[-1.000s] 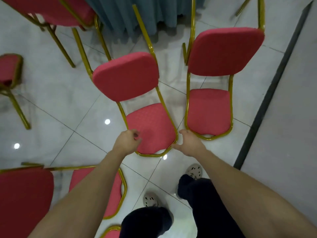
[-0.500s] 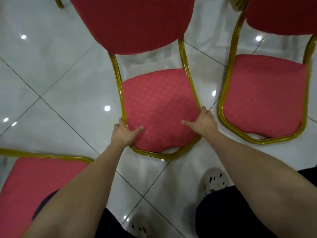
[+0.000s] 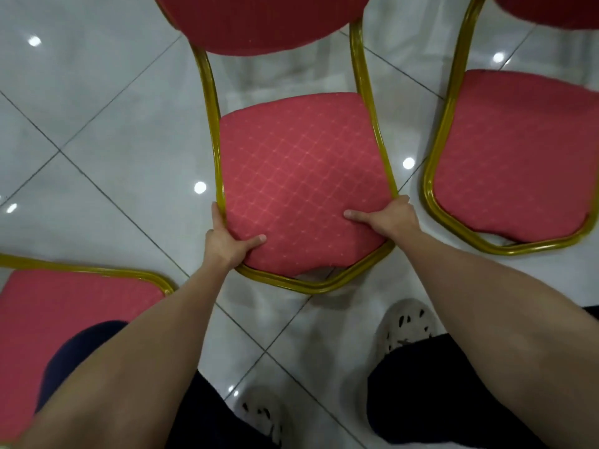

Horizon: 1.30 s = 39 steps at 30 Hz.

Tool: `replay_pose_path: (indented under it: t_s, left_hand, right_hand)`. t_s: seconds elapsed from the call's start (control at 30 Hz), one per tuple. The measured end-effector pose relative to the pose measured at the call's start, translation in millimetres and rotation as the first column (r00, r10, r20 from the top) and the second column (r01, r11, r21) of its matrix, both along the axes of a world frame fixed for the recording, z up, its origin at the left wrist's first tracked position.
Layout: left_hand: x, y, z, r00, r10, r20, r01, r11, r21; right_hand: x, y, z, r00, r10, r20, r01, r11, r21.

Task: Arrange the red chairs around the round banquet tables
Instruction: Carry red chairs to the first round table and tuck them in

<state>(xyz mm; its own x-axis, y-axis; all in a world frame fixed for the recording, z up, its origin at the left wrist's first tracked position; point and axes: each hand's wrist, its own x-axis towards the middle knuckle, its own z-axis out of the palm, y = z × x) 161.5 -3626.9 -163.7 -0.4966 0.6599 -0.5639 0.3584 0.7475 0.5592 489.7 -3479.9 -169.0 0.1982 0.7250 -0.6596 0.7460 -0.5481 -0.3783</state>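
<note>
A red chair (image 3: 298,176) with a gold metal frame stands right in front of me, its padded back filling the top of the view. My left hand (image 3: 227,241) grips the seat's front left corner, thumb on the cushion and fingers under the frame. At the front right corner my right hand (image 3: 385,218) holds the seat the same way, thumb lying on the red fabric. The banquet table is out of view.
A second red chair (image 3: 515,163) stands close on the right, its frame almost touching the held one. A third red seat (image 3: 68,309) lies at the lower left beside my arm. The floor is glossy white tile; my legs and pale shoes (image 3: 405,325) are below.
The view has dropped and closed in on the chair. Both hands went from just reaching the seat's front edge to gripping its two front corners.
</note>
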Motion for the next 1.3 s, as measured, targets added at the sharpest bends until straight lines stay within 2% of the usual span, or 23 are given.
replay_pose_path:
  t_s: [0.27, 0.5, 0.6, 0.7, 0.77, 0.87, 0.97, 1.03, 1.1, 1.17, 1.2, 1.3]
  left_hand:
    - [-15, -43, 214, 0.998, -0.058, -0.001, 0.057, 0.989, -0.138]
    - [-43, -47, 440, 0.998, -0.058, -0.008, 0.056, 0.987, -0.148]
    - [-62, -22, 535, 1.000, 0.011, 0.003, -0.011, 0.996, -0.093]
    - [-77, 8, 605, 0.983, 0.072, 0.168, -0.080, 0.996, 0.046]
    - [-86, 32, 638, 0.989, -0.014, 0.149, 0.002, 0.997, 0.083]
    - [-96, 69, 670, 0.974, -0.227, -0.005, 0.226, 0.971, 0.076]
    - [-98, 118, 687, 0.918, -0.363, -0.160, 0.379, 0.922, 0.081]
    - [-97, 160, 694, 0.911, -0.351, -0.217, 0.381, 0.918, 0.114]
    - [-97, 203, 701, 0.917, -0.297, -0.266, 0.346, 0.924, 0.164]
    - [-98, 244, 706, 0.912, -0.244, -0.329, 0.318, 0.928, 0.193]
    - [-99, 263, 710, 0.909, -0.221, -0.354, 0.304, 0.931, 0.200]
    - [-106, 315, 720, 0.892, -0.197, -0.407, 0.297, 0.934, 0.197]
  right_hand:
    - [8, -60, 215, 0.996, -0.056, -0.068, 0.052, 0.997, -0.065]
    - [-16, -86, 430, 0.991, -0.118, -0.067, 0.111, 0.989, -0.097]
    - [-34, -69, 521, 0.985, -0.158, -0.071, 0.155, 0.987, -0.053]
    - [-55, -38, 587, 0.978, -0.164, -0.129, 0.177, 0.979, 0.098]
    - [-70, -19, 615, 0.978, -0.141, -0.155, 0.170, 0.967, 0.193]
    - [-87, 7, 645, 0.960, -0.181, -0.215, 0.243, 0.918, 0.313]
    - [-98, 39, 666, 0.969, -0.114, -0.221, 0.198, 0.893, 0.404]
    - [-103, 68, 677, 0.982, -0.034, -0.188, 0.116, 0.889, 0.444]
    - [-105, 101, 688, 0.995, 0.095, -0.032, -0.065, 0.855, 0.515]
    - [-102, 137, 698, 0.948, 0.274, 0.164, -0.315, 0.729, 0.608]
    - [-100, 156, 703, 0.910, 0.357, 0.212, -0.407, 0.664, 0.628]
    - [-105, 214, 718, 0.863, 0.464, 0.200, -0.474, 0.604, 0.641]
